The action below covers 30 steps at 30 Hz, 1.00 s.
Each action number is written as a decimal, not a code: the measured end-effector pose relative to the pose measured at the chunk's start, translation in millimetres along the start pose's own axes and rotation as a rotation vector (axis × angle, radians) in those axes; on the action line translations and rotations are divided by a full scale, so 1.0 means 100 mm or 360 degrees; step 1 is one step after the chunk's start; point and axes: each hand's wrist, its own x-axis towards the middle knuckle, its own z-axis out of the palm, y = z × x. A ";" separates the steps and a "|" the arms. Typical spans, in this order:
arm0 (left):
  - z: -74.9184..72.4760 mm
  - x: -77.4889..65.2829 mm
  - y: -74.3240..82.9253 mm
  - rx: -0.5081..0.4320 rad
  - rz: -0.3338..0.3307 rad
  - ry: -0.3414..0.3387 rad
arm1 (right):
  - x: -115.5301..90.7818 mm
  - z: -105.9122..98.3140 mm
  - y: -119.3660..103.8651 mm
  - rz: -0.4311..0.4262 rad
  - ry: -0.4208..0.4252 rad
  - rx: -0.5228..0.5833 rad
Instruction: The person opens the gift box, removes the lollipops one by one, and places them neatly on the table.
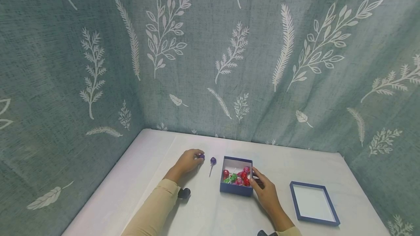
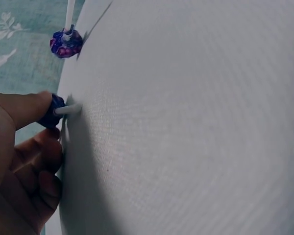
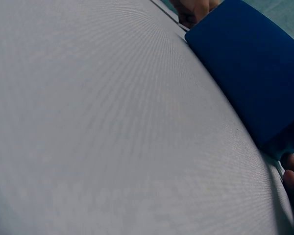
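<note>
My left hand (image 1: 189,161) pinches the head of a purple-wrapped lollipop (image 2: 51,113) between thumb and fingers, close over the white table; its white stick points away from the palm in the left wrist view. A second purple lollipop (image 1: 213,161) lies just right of that hand, stick toward me. Further right stands an open blue box (image 1: 236,189) with several red, green and pink lollipops (image 1: 233,177) inside. My right hand (image 1: 268,195) holds the box at its right wall, thumb by the near corner. In the right wrist view, only some of its fingertips (image 3: 291,178) show.
A blue-rimmed box lid (image 1: 313,202) with a pale inside lies to the right of my right hand. The white-covered table (image 1: 157,145) meets a green leaf-patterned curtain (image 1: 203,65) at the back and on both sides.
</note>
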 end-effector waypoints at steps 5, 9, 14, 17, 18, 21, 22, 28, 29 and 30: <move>-0.02 -0.02 0.02 0.0006 -0.0032 0.0008 | -0.01 0.00 0.00 0.0005 -0.0003 -0.0006; -0.03 -0.04 0.01 0.0018 -0.0044 -0.0002 | -0.03 0.01 0.00 -0.0001 -0.0006 -0.0007; -0.07 -0.03 -0.01 0.0003 -0.0027 -0.0011 | -0.03 0.01 0.01 -0.0007 0.0005 0.0011; -0.11 -0.03 0.00 -0.0021 -0.0002 0.0008 | -0.02 0.01 0.01 -0.0003 0.0005 0.0021; -0.12 -0.02 0.01 -0.0023 0.0013 0.0016 | -0.02 0.01 0.01 -0.0004 0.0008 0.0023; -0.15 -0.02 0.05 -0.0009 0.0076 0.0039 | -0.02 0.00 0.01 -0.0004 0.0003 0.0018; -0.15 -0.02 0.07 -0.0002 0.0105 0.0046 | -0.02 0.00 0.01 -0.0005 0.0000 0.0013; -0.14 0.00 0.24 0.0022 0.0283 0.0058 | 0.00 -0.02 -0.01 -0.0012 -0.0013 -0.0011; -0.14 0.00 0.28 0.0027 0.0291 0.0050 | 0.00 -0.02 -0.01 -0.0015 -0.0011 -0.0014; -0.13 0.00 0.32 0.0025 0.0300 0.0044 | 0.00 -0.02 -0.01 -0.0016 -0.0008 -0.0016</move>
